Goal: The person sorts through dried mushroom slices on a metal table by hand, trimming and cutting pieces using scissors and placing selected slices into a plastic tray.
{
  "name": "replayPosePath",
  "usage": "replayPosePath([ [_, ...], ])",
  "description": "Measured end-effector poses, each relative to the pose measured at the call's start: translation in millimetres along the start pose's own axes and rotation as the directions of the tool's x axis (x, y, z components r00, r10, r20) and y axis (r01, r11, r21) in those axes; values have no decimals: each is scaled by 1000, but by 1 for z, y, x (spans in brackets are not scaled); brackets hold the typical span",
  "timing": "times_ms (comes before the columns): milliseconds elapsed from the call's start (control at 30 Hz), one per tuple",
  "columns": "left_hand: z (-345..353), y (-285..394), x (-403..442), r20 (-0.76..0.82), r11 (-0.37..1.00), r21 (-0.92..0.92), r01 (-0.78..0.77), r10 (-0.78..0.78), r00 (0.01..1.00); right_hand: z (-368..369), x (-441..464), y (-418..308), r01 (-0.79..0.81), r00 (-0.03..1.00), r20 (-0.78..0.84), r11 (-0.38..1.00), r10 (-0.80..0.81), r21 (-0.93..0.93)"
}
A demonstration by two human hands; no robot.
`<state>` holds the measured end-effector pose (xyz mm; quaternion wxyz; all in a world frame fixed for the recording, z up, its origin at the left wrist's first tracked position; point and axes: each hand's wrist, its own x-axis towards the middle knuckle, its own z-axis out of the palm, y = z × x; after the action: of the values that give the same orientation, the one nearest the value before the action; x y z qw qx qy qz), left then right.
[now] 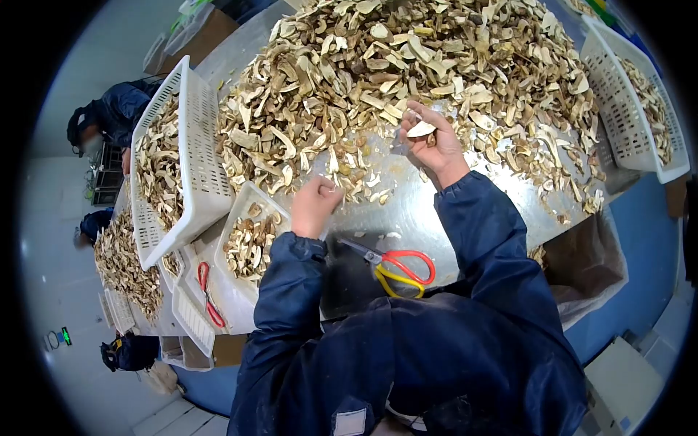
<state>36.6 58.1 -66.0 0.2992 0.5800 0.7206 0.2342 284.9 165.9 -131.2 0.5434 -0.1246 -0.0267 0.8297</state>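
Note:
My left hand (316, 207) is closed, its fingers curled and pressed together at the front edge of the dried mushroom slices; whatever is in them is hidden. A pale mushroom slice (421, 130) lies in my right hand (439, 151), palm up, with the fingers bent around it. Beyond both hands rises a large heap of mushroom slices (407, 65) on the metal table (407, 211). Scissors (396, 266) with one red and one yellow handle rest on the table close to my body. A small white tray (237, 218) with mushroom pieces stands left of my left hand.
Large white baskets with slices stand left (206, 131) and right (607, 94). Red-handled scissors (206, 291) lie near a white slotted tray (190, 320). A lined box (592, 261) sits below the table's right edge. Several people in dark clothing are at left.

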Motion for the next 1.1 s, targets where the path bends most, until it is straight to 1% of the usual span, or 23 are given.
replayPosePath([
  [33,9,-8,-4,8,998,49,-37,37,999,-2,1,2,-35,998,55,999,34,29],
  [67,16,-14,-6,16,993,96,-75,73,997,-4,1,3,-40,998,55,999,40,15],
  [100,19,-16,-7,64,993,103,-63,57,996,-2,0,6,-46,997,56,999,46,0],
  [133,20,-18,-8,72,996,72,-60,55,996,0,-1,7,-51,997,57,999,52,-14],
  [200,20,-22,-9,85,999,9,-52,51,995,4,-2,7,-48,999,-8,998,48,-41],
  [267,21,-33,-11,96,990,-129,-47,60,994,6,-3,9,-57,998,-32,995,55,-79],
  [300,19,-29,-11,102,979,-198,-45,66,993,7,-3,10,-81,997,-5,989,81,-123],
  [333,16,-25,-12,216,920,-382,91,-7,976,7,-4,12,-102,994,21,980,108,-168],
  [367,11,-20,-13,340,811,-533,240,-54,939,7,-5,13,-122,990,45,969,134,-214],
  [400,8,-15,-14,464,661,-641,390,-71,883,8,-6,15,-139,987,44,961,154,-240],
  [467,12,-12,-17,523,444,-759,476,-19,852,10,-8,23,-173,980,39,940,193,-294],
  [500,13,-10,-19,547,324,-794,514,13,837,32,-18,26,-151,988,-21,907,156,-394],
  [600,10,-2,-23,614,125,-789,601,199,764,28,-17,35,-132,972,59,738,226,-662],
  [633,12,-4,-22,637,52,-763,644,231,736,28,-18,38,-186,938,97,722,332,-667],
  [700,19,-10,-19,671,-88,-688,720,300,678,33,-24,47,-239,891,85,618,446,-749],
  [733,24,-10,-18,691,-131,-656,743,292,661,39,-28,51,-260,863,73,562,500,-786],
  [800,32,-10,-17,728,-219,-586,780,281,625,44,-33,55,-258,846,77,530,528,-808],
  [867,36,-15,-12,745,-259,-539,802,297,597,41,-32,58,-225,856,59,474,513,-852],
  [900,36,-13,-12,752,-279,-515,811,307,583,40,-31,59,-257,858,41,499,511,-828],
  [967,33,-8,-13,712,44,-702,711,59,700,39,-31,56,-278,868,9,500,497,-821],
  [1000,31,-5,-13,647,223,-735,640,-50,761,40,-31,55,-288,872,-7,500,490,-817],
  [1033,33,-15,-11,612,261,-769,584,33,790,40,-30,55,-292,866,0,505,501,-812],
  [1100,33,-14,-12,547,284,-801,527,-7,837,39,-30,55,-302,853,13,514,521,-803],
])
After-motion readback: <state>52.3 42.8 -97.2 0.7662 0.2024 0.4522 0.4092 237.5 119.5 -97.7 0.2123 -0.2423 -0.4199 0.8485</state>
